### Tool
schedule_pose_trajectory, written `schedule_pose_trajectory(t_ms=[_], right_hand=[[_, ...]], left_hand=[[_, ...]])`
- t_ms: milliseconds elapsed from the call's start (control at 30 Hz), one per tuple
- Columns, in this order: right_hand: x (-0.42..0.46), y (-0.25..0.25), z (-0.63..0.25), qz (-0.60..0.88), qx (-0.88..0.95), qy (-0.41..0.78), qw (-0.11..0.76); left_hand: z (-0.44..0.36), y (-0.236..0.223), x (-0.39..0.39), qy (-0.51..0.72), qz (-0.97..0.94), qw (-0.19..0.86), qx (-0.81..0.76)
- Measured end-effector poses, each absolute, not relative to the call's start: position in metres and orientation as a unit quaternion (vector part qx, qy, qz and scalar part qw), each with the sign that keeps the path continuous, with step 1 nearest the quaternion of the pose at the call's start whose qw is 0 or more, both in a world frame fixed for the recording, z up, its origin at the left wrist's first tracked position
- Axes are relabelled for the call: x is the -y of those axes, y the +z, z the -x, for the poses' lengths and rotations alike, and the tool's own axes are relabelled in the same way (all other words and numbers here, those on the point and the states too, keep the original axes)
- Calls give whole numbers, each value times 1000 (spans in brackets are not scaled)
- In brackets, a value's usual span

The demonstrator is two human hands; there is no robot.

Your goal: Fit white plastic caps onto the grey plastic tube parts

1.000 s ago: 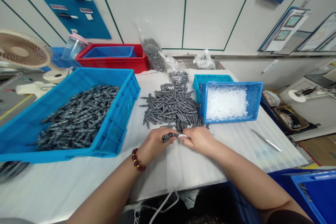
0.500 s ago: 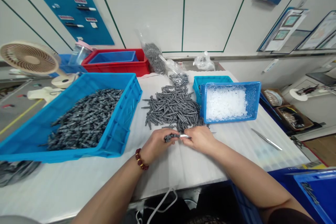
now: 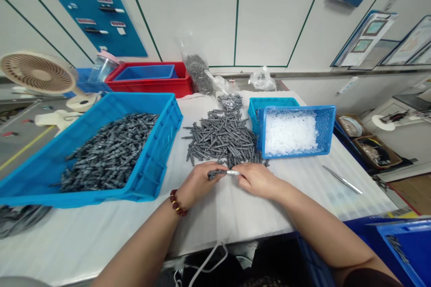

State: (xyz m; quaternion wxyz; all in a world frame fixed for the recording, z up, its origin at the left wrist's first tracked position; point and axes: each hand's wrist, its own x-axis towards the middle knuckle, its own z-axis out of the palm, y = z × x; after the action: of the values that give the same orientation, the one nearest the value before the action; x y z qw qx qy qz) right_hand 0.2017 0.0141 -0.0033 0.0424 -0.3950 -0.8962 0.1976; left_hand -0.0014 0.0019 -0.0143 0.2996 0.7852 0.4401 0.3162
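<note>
Fingers closed, my left hand point(image 3: 199, 181) grips a small dark grey ribbed part point(image 3: 217, 173) just above the front of the table. A slim silvery-white rod point(image 3: 232, 172) meets the part's right end, and my right hand point(image 3: 257, 180) is closed around its other side. Whether the rod sits inside the part or only touches it, I cannot tell. Right behind both hands lies a heap of similar dark grey parts point(image 3: 222, 136). Behind my right hand, a tilted blue bin point(image 3: 329, 132) holds small white translucent rings point(image 3: 289, 132).
At left stands a large blue crate point(image 3: 158, 179) with many dark grey parts. Metal tweezers point(image 3: 342, 179) lie to the right. A teal bin point(image 3: 272, 101), plastic bags point(image 3: 230, 98) and a red crate point(image 3: 148, 86) are farther back. A fan point(image 3: 38, 74) stands far left.
My hands have drawn slightly apart, and more of the rod shows between them. The grey part has shifted a little left. A thin tip right of my right hand is out of sight.
</note>
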Motion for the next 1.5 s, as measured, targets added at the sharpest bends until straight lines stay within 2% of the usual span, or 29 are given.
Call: schedule_pose_trajectory(t_ms=[533,733,1233,1367,1500], right_hand=[[-14,2,-202,411,892,186,30],[-12,5,-199,447,881,155,-10],[-9,-2,-193,529,844,89,-13],[-9,0,-194,540,836,95,4],[-11,2,-196,506,854,117,30]], left_hand=[[3,-15,-3,316,-795,276,-439],[2,-16,-2,313,-799,282,-428],[0,-19,-1,315,-790,304,-430],[0,-11,1,320,-784,275,-456],[14,28,14,358,-769,191,-494]])
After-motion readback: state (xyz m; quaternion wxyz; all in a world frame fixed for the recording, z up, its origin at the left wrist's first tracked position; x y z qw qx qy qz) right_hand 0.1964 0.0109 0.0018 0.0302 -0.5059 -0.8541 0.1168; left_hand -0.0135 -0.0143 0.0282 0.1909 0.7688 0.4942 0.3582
